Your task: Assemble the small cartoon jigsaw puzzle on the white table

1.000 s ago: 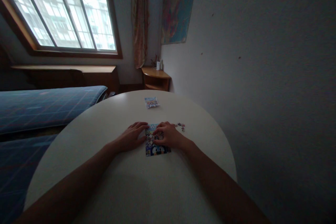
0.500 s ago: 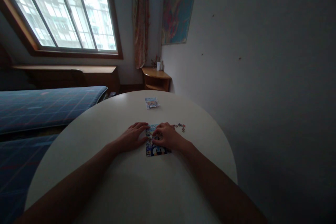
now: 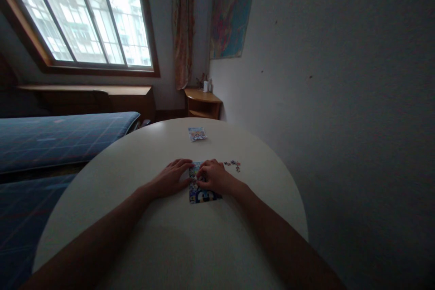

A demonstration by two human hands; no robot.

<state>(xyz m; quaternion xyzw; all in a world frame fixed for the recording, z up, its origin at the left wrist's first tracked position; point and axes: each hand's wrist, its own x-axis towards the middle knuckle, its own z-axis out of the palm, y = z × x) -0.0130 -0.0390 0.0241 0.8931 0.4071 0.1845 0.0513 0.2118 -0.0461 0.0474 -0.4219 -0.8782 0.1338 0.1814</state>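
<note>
A square jigsaw puzzle [image 3: 205, 197] with a blue cartoon character lies flat in front of me on the table. Along its left edge rests my left hand [image 3: 173, 176], open, fingers stretched so that the tips touch the border. My right hand [image 3: 215, 176] is over the puzzle's middle and right side, with thumb and fingers curled together against its surface. Whatever those fingers pinch is too small and covered to make out. Part of the puzzle is hidden under this hand. Several loose puzzle pieces [image 3: 233, 163] lie just right of it.
A small printed picture sheet [image 3: 197, 134] lies farther back on the round white table [image 3: 163, 235]. A bed with a plaid mattress [image 3: 68, 138] stands at the left, and a wall [image 3: 340, 122] runs along the right. A wooden corner shelf [image 3: 203, 96] stands beyond the table.
My right hand shifts very slightly over the puzzle, its fingers still curled. My left hand stays at the left edge, and the loose pieces lie as before.
</note>
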